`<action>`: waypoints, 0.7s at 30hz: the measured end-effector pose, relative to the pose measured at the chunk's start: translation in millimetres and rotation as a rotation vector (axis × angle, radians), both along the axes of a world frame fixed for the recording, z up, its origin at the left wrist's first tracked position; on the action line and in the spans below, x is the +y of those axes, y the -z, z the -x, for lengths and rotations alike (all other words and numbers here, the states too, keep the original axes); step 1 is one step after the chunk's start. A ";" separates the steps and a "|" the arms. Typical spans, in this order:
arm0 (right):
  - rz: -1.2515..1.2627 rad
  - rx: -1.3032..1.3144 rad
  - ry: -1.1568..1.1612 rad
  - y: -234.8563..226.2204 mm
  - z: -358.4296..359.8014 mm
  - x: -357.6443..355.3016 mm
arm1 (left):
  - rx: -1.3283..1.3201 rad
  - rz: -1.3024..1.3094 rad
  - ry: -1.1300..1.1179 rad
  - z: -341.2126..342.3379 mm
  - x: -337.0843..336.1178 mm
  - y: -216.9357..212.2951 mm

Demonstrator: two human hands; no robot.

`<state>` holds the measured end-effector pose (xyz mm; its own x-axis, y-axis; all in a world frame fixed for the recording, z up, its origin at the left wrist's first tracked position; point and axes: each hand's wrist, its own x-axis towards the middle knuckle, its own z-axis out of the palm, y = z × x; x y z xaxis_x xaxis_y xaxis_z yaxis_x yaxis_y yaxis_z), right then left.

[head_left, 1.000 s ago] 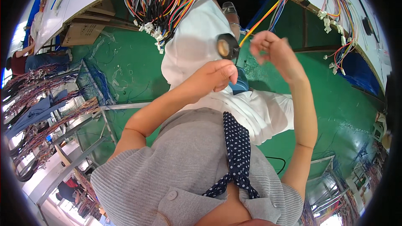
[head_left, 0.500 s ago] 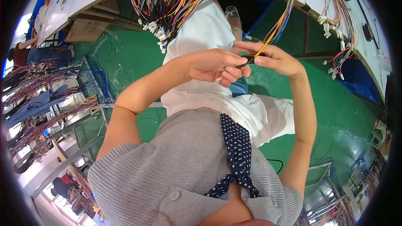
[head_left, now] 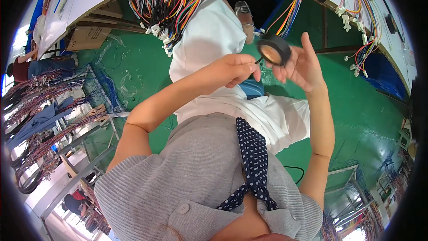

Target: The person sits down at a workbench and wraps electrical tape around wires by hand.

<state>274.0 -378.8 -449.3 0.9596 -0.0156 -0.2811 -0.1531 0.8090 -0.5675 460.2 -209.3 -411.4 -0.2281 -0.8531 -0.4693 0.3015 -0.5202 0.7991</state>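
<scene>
A roll of black tape (head_left: 273, 49) with a tan core is slightly blurred in front of me. A short black strip joins it to my left hand (head_left: 236, 70), whose thumb and fingers are closed on that strip. My right hand (head_left: 304, 64) is at the roll's right side. Its thumb stands well away, while the fingertips touch the roll's lower edge. Yellow, blue and orange wires (head_left: 290, 15) come down from the table and vanish behind the roll. Whether they reach my left fingers is hidden.
A thick bundle of coloured wires with white connectors (head_left: 157, 31) hangs over the white table's edge, across my leg. More wires with connectors (head_left: 356, 40) hang at the right. A cardboard box (head_left: 89, 37) is under the table. Racks of wires (head_left: 53, 120) and another person (head_left: 42, 58) are at the left.
The tape roll has come into sight between my hands. My right hand has turned and spread its thumb, apart from my left hand. My left fingers have closed more tightly.
</scene>
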 end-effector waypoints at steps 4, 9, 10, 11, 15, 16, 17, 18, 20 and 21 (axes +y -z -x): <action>0.540 -0.065 0.134 4.1 -24.6 6.2 | 0.130 -0.050 0.030 -1.3 -0.5 1.3; 0.751 -0.189 -0.085 -9.2 -41.5 8.7 | 0.312 -0.134 0.021 -4.6 0.9 -0.7; 0.752 -0.188 -0.084 -6.9 -40.2 7.5 | 0.312 -0.134 0.023 -5.0 1.4 0.2; 0.737 -0.165 -0.126 -3.1 -38.0 4.9 | 0.323 -0.146 0.009 -5.9 2.1 2.0; 0.739 0.041 -0.178 -5.7 -23.9 1.0 | 0.198 -0.136 -0.077 -9.9 1.1 5.3; 0.739 0.038 -0.179 -11.6 -15.1 3.1 | 0.196 -0.136 -0.079 -4.7 2.6 15.5; 0.495 -0.004 -0.113 -20.5 -4.7 6.1 | -0.151 0.145 -0.176 5.1 4.7 33.1; 0.249 -0.040 -0.036 -24.5 2.6 9.1 | -0.495 0.426 -0.256 13.3 5.0 37.8; 0.483 0.118 -0.015 -25.7 -6.5 14.3 | -0.469 0.334 -0.180 21.1 7.2 29.6; 0.719 0.285 0.005 -27.4 -13.5 16.6 | -0.440 0.247 -0.106 25.6 5.4 21.8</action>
<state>287.5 -362.2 -421.9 0.8512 -0.2923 -0.4360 -0.3691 0.2573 -0.8930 434.6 -203.9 -433.2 0.0392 -0.9582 -0.2834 -0.0497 -0.2851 0.9572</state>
